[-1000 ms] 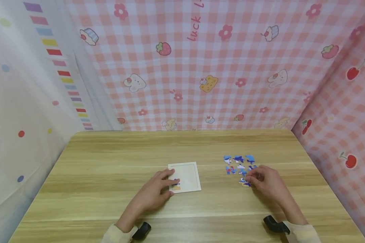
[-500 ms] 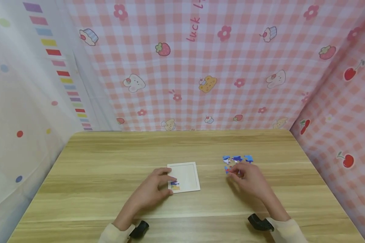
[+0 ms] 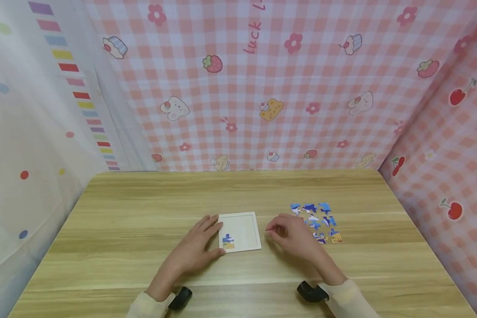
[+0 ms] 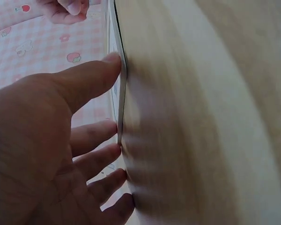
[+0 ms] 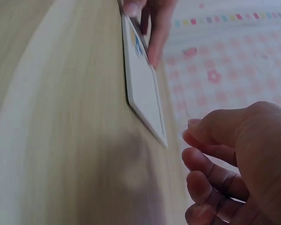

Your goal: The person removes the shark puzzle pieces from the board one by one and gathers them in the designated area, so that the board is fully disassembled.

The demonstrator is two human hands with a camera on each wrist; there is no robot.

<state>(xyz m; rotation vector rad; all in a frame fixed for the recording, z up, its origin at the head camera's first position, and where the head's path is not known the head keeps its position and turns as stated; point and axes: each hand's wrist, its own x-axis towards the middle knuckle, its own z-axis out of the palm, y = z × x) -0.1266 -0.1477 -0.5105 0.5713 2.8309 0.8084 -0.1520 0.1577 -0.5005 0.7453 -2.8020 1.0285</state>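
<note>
My left hand [image 3: 200, 243] rests at the left side of a white puzzle tray [image 3: 244, 232], fingers extended. Its thumb [image 4: 96, 77] touches the tray's near edge and the fingertips lie along the left edge. Joined puzzle pieces [image 3: 228, 241], blue above yellow, fill the tray's near left corner. Just right of the tray, my right hand [image 3: 294, 236] hovers with thumb and forefinger pinched together on a small puzzle piece, almost wholly hidden by the fingertips. In the right wrist view, the other fingers of the right hand [image 5: 239, 164] are curled.
Several loose puzzle pieces [image 3: 329, 221] lie in rows on the wooden table [image 3: 163, 194], to the right of the tray; the right hand partly covers them. A pink checked cloth [image 3: 238, 88] hangs behind the table, with more cloth on both sides.
My right hand has moved left from the loose pieces to beside the tray. The left forefinger has drawn back from the pieces in the tray to its left edge.
</note>
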